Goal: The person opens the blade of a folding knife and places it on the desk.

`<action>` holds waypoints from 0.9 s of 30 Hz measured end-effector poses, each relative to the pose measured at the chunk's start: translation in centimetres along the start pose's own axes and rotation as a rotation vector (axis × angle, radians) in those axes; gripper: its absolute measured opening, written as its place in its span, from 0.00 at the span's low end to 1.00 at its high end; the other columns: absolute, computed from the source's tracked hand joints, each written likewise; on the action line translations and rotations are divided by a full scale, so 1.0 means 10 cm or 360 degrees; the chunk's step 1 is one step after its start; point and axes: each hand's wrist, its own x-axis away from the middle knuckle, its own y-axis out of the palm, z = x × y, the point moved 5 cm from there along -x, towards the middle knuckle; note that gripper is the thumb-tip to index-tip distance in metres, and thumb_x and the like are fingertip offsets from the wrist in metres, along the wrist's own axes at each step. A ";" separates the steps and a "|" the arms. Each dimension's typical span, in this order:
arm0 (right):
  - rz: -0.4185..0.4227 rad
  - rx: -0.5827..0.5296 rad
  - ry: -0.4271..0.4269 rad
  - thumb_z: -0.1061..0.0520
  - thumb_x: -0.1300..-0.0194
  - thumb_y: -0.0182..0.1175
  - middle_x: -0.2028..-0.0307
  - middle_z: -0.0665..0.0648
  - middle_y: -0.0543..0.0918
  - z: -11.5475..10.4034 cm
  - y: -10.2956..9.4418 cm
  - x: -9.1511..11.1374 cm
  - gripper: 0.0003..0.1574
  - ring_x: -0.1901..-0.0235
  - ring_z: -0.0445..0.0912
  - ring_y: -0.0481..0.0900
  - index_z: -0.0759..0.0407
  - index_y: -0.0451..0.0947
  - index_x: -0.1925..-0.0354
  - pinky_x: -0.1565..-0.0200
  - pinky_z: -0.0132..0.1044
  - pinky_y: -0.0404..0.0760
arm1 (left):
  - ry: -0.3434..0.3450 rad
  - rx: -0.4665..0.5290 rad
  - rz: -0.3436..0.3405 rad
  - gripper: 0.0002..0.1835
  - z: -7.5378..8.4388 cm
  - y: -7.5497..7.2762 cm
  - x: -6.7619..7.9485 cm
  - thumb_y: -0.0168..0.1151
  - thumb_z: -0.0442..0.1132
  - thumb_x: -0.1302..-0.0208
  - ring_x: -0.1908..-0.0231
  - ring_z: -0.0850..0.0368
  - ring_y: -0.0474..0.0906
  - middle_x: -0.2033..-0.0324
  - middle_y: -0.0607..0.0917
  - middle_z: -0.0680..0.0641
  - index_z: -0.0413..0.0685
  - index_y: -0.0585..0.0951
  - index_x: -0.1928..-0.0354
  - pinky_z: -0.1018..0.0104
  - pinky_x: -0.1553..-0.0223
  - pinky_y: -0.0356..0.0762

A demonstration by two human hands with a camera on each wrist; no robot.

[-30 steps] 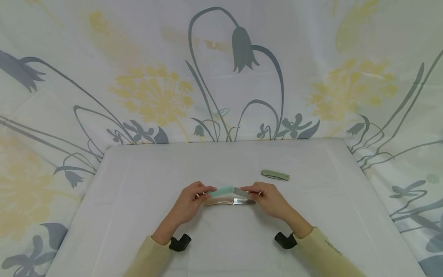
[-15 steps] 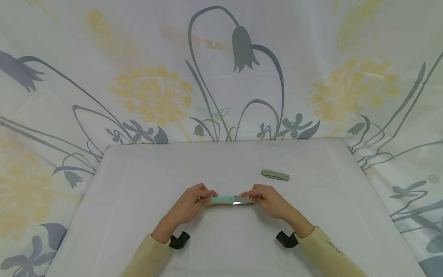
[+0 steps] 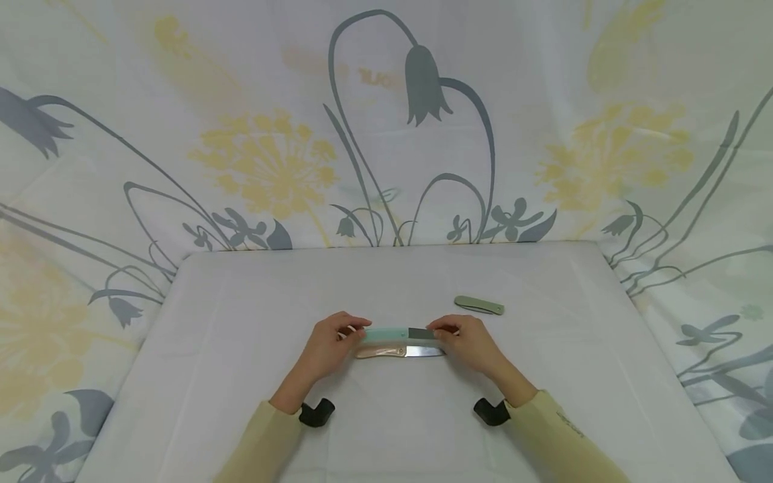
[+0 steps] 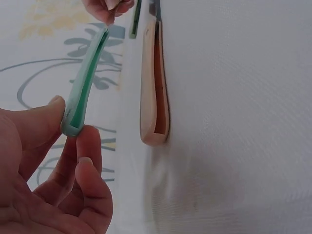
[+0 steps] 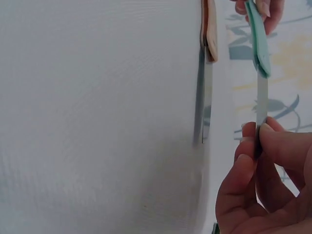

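Observation:
An unfolded folding knife with a mint-green handle [image 3: 386,333] is held level between both hands. My left hand [image 3: 326,345] pinches the handle's end with thumb and fingers, also seen in the left wrist view. Between thumb and fingers, my right hand [image 3: 470,343] grips the tip of the blade [image 5: 262,95], whose end is hidden by those fingers. Just nearer to me, a second unfolded knife with a beige handle [image 3: 380,351] lies on the white cloth, its blade [image 3: 423,351] pointing right. In the left wrist view, the slots of the mint and beige handles face the camera.
A folded olive-green knife [image 3: 479,305] lies on the white-covered table [image 3: 253,288], beyond my right hand. Behind the table hangs a flower-printed cloth [image 3: 272,161]. Black curved pieces [image 3: 317,412] sit at both wrists.
The mint knife was tilted, then came down level, overlapping the beige knife. It has since moved away from me, and the beige knife shows again. The green knife stays put.

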 end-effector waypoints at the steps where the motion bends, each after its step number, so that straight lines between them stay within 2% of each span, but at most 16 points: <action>1: 0.0007 0.0000 0.0018 0.60 0.37 0.60 0.60 0.45 0.83 0.02 0.01 -0.01 0.10 0.61 0.41 0.78 0.46 0.83 0.60 0.59 0.39 0.76 | -0.0009 0.0005 0.0003 0.11 -0.02 0.00 -0.01 0.63 0.39 0.39 0.66 0.61 0.78 0.66 0.80 0.57 0.52 0.84 0.55 0.67 0.64 0.75; 5: 0.0025 0.0010 0.0082 0.60 0.38 0.61 0.61 0.46 0.84 0.07 0.06 -0.06 0.09 0.60 0.42 0.79 0.48 0.84 0.61 0.57 0.41 0.76 | -0.0098 0.0019 0.0021 0.10 -0.11 0.01 -0.02 0.66 0.37 0.42 0.65 0.60 0.78 0.66 0.81 0.55 0.51 0.85 0.57 0.64 0.62 0.76; 10: 0.0026 0.0009 0.0136 0.62 0.40 0.62 0.62 0.47 0.84 0.10 0.12 -0.10 0.09 0.61 0.42 0.79 0.49 0.84 0.63 0.58 0.41 0.75 | -0.0285 -0.0018 0.0020 0.08 -0.25 0.03 -0.01 0.67 0.39 0.43 0.66 0.62 0.77 0.66 0.82 0.58 0.56 0.86 0.60 0.64 0.63 0.74; 14: 0.0045 0.0030 0.0164 0.63 0.42 0.63 0.63 0.47 0.84 0.09 0.13 -0.10 0.09 0.61 0.43 0.79 0.50 0.85 0.65 0.57 0.41 0.76 | -0.0357 -0.0049 0.0032 0.07 -0.32 0.06 -0.01 0.68 0.40 0.44 0.69 0.62 0.74 0.69 0.82 0.60 0.60 0.86 0.63 0.65 0.65 0.72; 20: 0.0036 0.0042 0.0200 0.65 0.42 0.63 0.63 0.47 0.84 0.09 0.14 -0.08 0.10 0.60 0.42 0.80 0.51 0.85 0.65 0.58 0.40 0.77 | -0.0359 -0.0107 0.0025 0.06 -0.30 0.08 0.00 0.68 0.39 0.44 0.70 0.61 0.71 0.70 0.80 0.59 0.57 0.86 0.64 0.66 0.67 0.69; 27: 0.0010 -0.0038 0.0202 0.63 0.39 0.61 0.61 0.46 0.84 0.10 0.09 -0.05 0.11 0.57 0.43 0.79 0.51 0.85 0.61 0.56 0.39 0.76 | -0.0348 -0.0117 0.0021 0.06 -0.25 0.10 0.01 0.67 0.38 0.43 0.69 0.61 0.71 0.69 0.81 0.58 0.54 0.86 0.63 0.66 0.67 0.70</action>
